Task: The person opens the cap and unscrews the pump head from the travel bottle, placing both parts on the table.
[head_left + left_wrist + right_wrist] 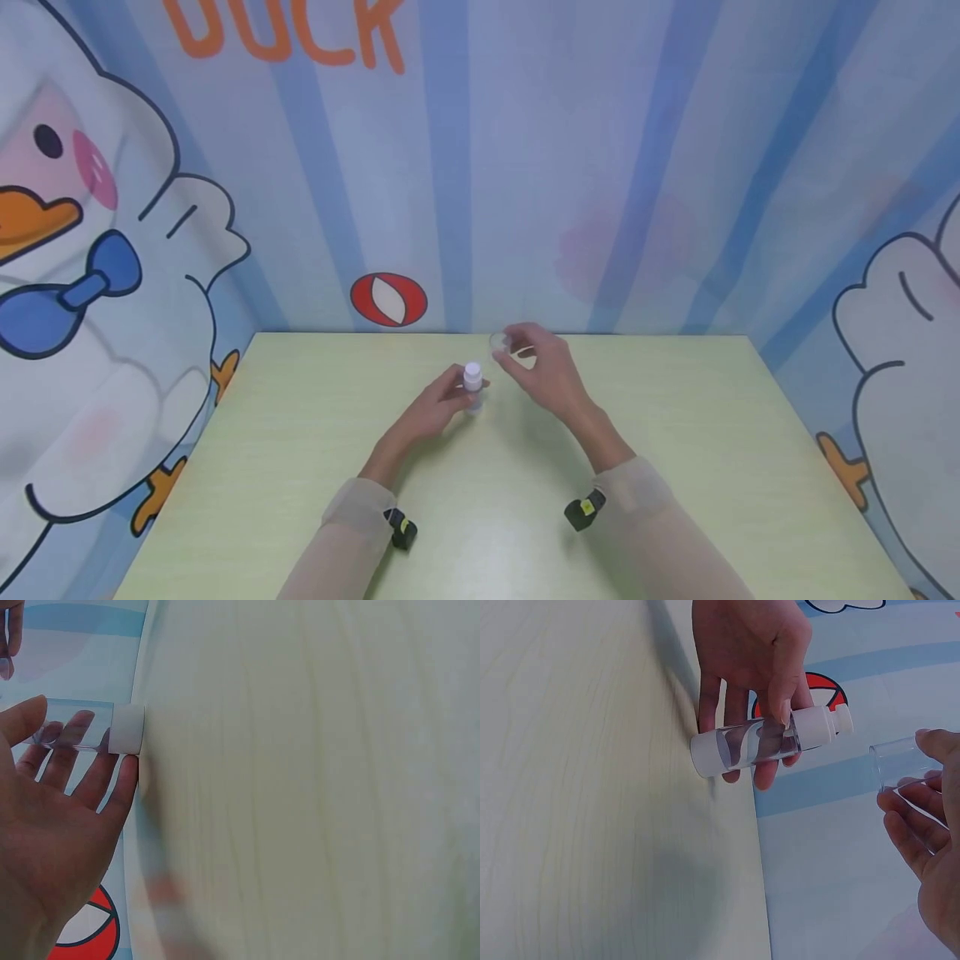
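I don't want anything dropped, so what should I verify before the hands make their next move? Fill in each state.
1. Left hand grips the bottle: ok, thumb and fingers are around it.
2. Right hand holds the clear cap: ok, between thumb and fingers.
3. Cap clear of the bottle's white top: ok, a gap shows in the right wrist view.
4. Cap straight above that top: not ok, it sits off to the right in the head view.
5. Bottle base touching the table: cannot tell.
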A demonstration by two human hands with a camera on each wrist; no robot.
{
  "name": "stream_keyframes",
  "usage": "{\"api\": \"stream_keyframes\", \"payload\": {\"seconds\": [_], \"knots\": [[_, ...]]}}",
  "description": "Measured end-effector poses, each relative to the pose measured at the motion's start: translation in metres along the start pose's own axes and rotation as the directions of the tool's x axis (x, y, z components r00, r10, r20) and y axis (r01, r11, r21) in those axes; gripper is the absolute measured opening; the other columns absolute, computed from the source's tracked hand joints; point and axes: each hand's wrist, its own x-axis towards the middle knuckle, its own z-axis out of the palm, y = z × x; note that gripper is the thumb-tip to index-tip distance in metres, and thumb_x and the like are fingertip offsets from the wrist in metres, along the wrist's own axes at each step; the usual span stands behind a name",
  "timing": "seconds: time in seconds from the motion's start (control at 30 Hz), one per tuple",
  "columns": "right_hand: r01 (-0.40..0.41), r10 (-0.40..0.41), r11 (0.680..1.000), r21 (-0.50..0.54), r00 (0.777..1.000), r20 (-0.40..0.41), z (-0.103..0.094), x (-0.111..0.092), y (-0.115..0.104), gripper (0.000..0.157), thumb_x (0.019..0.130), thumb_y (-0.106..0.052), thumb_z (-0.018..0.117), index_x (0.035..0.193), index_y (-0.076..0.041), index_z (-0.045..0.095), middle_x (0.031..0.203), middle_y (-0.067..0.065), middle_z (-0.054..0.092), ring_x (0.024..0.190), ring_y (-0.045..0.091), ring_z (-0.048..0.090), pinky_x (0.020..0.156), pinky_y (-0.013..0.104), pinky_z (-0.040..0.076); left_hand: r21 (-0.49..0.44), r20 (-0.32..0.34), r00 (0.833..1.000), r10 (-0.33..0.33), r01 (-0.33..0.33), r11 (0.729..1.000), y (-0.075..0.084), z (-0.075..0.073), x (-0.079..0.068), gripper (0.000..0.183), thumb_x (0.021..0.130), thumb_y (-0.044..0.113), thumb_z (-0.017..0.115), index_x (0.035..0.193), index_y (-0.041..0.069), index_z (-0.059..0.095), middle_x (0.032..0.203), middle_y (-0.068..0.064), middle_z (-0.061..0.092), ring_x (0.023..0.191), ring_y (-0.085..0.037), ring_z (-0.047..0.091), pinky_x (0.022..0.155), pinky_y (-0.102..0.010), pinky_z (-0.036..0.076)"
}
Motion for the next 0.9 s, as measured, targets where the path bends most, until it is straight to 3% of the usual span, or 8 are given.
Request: {"api": "stream_keyframes", "payload": {"seconds": [0.17,0.33,0.63,0.9], "knots": [[0.009,-0.009,1.000,0.011,1.000,-0.001,0.000,0.000,0.002,0.036,0.099,-0.024,0.078,0.127,-0.004,0.067,0.112,0.009,0.073,0.102,0.025,0.072,0.088,0.044,0.064,-0.007,-0.001,1.000,0.000,0.000,1.000,0.002,0.000,-0.002,0.035,0.109,0.029,0.062,0.143,0.024,0.055,0.146,0.005,0.064,0.146,-0.027,0.051,0.121,-0.062,0.036],[0.004,-0.004,0.999,0.033,1.000,0.004,-0.001,-0.001,0.004,0.036,0.098,-0.022,0.078,0.127,-0.003,0.067,0.112,0.010,0.073,0.103,0.027,0.072,0.089,0.050,0.063,-0.008,0.005,1.000,-0.003,0.003,1.000,0.001,-0.001,-0.001,0.040,0.109,0.028,0.061,0.147,0.019,0.052,0.147,0.006,0.063,0.147,-0.027,0.050,0.122,-0.062,0.036],[-0.008,0.008,1.000,-0.022,1.000,-0.004,-0.003,-0.005,0.008,0.035,0.098,-0.025,0.078,0.125,-0.006,0.068,0.113,0.007,0.074,0.102,0.025,0.072,0.087,0.044,0.063,-0.009,0.007,1.000,-0.007,0.007,1.000,-0.001,-0.001,0.001,0.044,0.109,0.028,0.061,0.150,0.016,0.050,0.147,0.004,0.063,0.147,-0.028,0.049,0.121,-0.060,0.037],[-0.024,0.025,0.999,-0.048,1.000,0.011,-0.002,-0.009,0.011,0.035,0.098,-0.028,0.078,0.124,-0.007,0.068,0.110,0.006,0.073,0.101,0.025,0.071,0.091,0.044,0.062,-0.014,0.005,0.999,-0.039,0.039,0.999,0.001,-0.001,0.000,0.042,0.108,0.030,0.062,0.148,0.020,0.052,0.145,0.008,0.064,0.147,-0.026,0.049,0.122,-0.060,0.036]]}}
